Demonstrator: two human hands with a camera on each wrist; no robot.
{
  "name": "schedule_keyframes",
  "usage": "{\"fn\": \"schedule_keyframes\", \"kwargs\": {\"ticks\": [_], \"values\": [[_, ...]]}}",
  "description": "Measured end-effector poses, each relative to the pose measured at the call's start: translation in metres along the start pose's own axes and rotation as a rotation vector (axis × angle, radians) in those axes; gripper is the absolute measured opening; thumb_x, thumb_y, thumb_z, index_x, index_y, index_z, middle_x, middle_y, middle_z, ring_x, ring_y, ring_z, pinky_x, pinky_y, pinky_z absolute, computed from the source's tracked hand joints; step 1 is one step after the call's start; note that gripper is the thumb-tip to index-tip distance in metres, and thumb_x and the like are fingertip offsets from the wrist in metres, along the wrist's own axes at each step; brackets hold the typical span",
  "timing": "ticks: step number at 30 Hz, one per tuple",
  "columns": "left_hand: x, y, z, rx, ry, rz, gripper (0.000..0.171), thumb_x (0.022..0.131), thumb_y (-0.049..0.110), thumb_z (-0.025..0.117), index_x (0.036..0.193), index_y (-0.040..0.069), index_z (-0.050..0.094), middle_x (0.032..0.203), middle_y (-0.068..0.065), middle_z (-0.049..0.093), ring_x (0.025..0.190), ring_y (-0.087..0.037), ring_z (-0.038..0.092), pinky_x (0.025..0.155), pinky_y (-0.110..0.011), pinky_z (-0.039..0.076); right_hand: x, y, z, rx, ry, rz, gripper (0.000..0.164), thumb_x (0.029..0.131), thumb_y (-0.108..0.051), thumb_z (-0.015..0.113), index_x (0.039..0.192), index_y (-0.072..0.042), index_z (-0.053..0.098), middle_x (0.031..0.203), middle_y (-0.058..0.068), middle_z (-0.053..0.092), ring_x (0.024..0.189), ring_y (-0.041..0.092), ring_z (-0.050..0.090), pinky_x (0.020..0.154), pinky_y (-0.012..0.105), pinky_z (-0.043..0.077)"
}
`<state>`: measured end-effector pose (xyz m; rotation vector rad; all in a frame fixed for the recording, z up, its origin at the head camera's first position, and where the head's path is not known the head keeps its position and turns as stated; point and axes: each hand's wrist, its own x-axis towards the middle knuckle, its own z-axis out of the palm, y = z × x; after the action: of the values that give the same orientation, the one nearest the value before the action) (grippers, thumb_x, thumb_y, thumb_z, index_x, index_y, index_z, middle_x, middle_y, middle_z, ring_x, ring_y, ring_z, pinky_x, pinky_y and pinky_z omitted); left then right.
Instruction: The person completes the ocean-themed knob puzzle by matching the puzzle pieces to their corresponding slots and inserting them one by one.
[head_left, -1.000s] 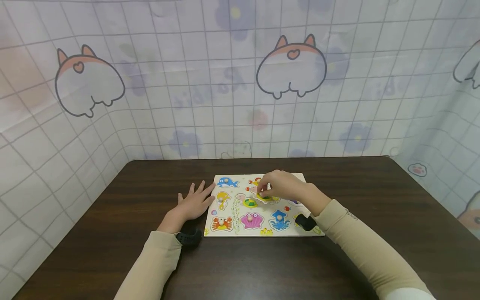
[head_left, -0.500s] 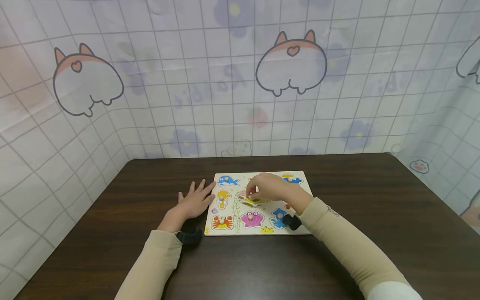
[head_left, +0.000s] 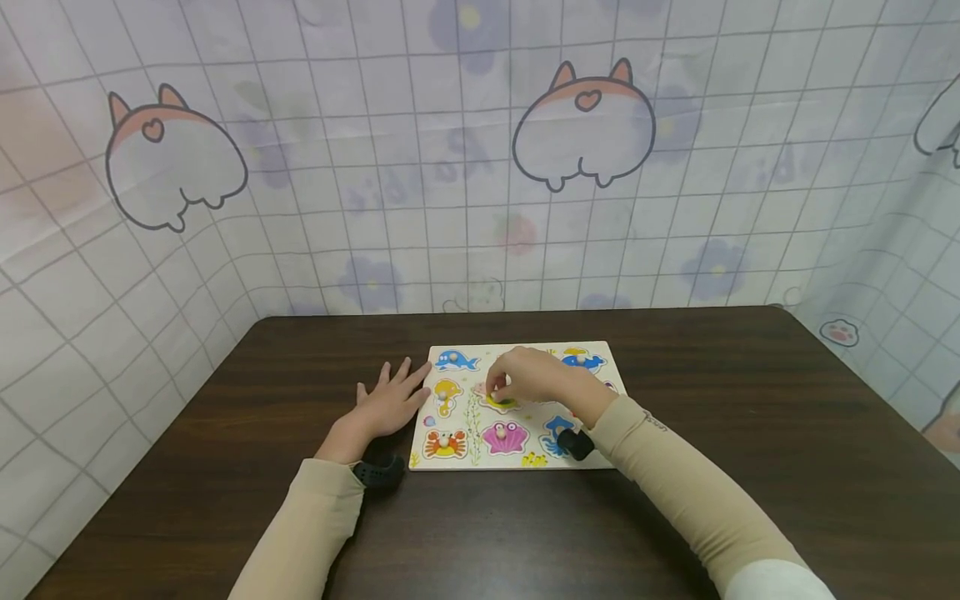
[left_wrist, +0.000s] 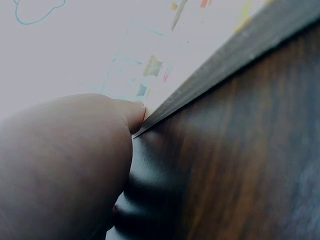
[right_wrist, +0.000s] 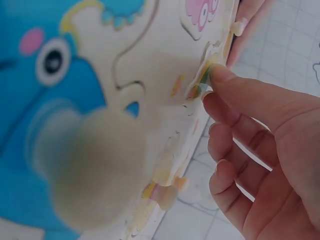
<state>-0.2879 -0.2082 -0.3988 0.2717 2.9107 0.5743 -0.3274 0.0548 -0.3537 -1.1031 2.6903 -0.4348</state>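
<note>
A white wooden peg puzzle board (head_left: 491,463) with sea-animal pieces lies on the dark table. My right hand (head_left: 528,375) is over its middle and pinches a turtle puzzle piece (head_left: 501,404) between thumb and finger. In the right wrist view this turtle piece (right_wrist: 204,75) stands at the board's surface, slightly tilted; whether it sits fully in its recess I cannot tell. My left hand (head_left: 388,408) rests spread on the table, fingertips touching the board's left edge. Part of the left hand (left_wrist: 70,160) fills the left wrist view beside that edge.
Around the turtle are a blue whale (head_left: 456,361), a seahorse (head_left: 446,397), a crab (head_left: 446,444), a pink shell (head_left: 504,437) and a blue squid (head_left: 555,427), partly covered by a black wrist device (head_left: 576,444). A patterned cloth wall (head_left: 420,225) stands behind the table.
My right hand has moved left across the board with the turtle piece, then lowered it at the turtle picture in the middle. The left hand has stayed in place.
</note>
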Motion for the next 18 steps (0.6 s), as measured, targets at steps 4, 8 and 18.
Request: {"fn": "schedule_keyframes", "kwargs": {"ticks": [4, 8, 18], "values": [[-0.001, 0.0, -0.001, 0.001, -0.004, 0.005, 0.06, 0.112, 0.04, 0.038, 0.166, 0.021, 0.021, 0.17, -0.019, 0.006, 0.153, -0.048, -0.004, 0.11, -0.079, -0.005, 0.001, 0.0, 0.0, 0.018, -0.011, 0.014, 0.004, 0.096, -0.017, 0.076, 0.098, -0.017, 0.08, 0.086, -0.009, 0.066, 0.08, 0.012, 0.056, 0.076, 0.029, 0.049], [-0.001, 0.001, -0.002, 0.0, -0.006, 0.004, 0.06, 0.112, 0.04, 0.038, 0.166, 0.02, 0.021, 0.17, -0.019, 0.006, 0.153, -0.048, -0.004, 0.11, -0.079, -0.005, 0.0, 0.001, -0.001, 0.025, -0.008, 0.018, 0.005, 0.095, -0.017, 0.076, 0.099, -0.017, 0.08, 0.087, -0.008, 0.067, 0.081, 0.012, 0.056, 0.078, 0.03, 0.049], [-0.002, 0.003, -0.004, -0.005, -0.012, -0.005, 0.061, 0.112, 0.04, 0.039, 0.167, 0.02, 0.019, 0.17, -0.019, 0.006, 0.153, -0.049, -0.004, 0.11, -0.079, -0.004, -0.026, 0.021, -0.013, 0.107, 0.125, 0.018, 0.028, 0.099, -0.02, 0.072, 0.124, -0.009, 0.074, 0.101, -0.001, 0.071, 0.087, 0.016, 0.061, 0.077, 0.031, 0.052]]}}
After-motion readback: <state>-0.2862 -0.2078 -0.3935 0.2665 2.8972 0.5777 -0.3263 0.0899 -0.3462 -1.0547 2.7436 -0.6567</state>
